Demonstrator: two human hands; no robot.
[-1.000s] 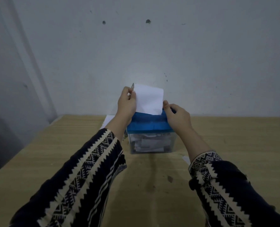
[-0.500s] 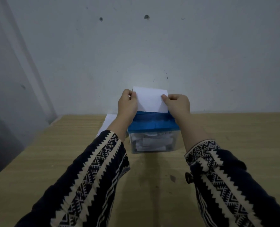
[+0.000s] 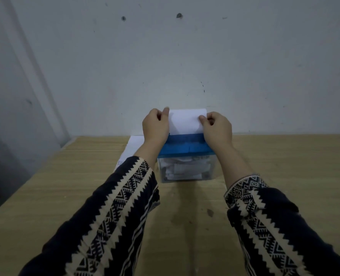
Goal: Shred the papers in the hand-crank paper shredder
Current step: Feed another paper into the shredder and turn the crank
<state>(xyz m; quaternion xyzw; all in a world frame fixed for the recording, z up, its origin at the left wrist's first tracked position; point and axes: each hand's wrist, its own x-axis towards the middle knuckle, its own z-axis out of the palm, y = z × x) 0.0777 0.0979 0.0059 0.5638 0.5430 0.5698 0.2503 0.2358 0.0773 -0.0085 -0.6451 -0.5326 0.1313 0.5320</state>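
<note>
A plain, dim room, more like a spare corner of a home or small office than a shop. A scuffed, pocked pale wall (image 3: 185,56) meets a light wood-grain surface (image 3: 45,196), where a small desktop shredder (image 3: 185,149) stands near loose white sheets (image 3: 134,145).

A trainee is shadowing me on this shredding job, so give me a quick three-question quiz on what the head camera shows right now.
1. True or false: the right hand is turning a crank.
2. Where does the spare paper lie? A: on the table, left of the shredder; B: right of the shredder; C: on the floor.
3. Fill in: the shredder's clear bin holds paper ____.
Key: 1 false, the right hand and the left hand both pinch the white sheet, upright above the shredder. 2 A. 3 scraps.
</note>
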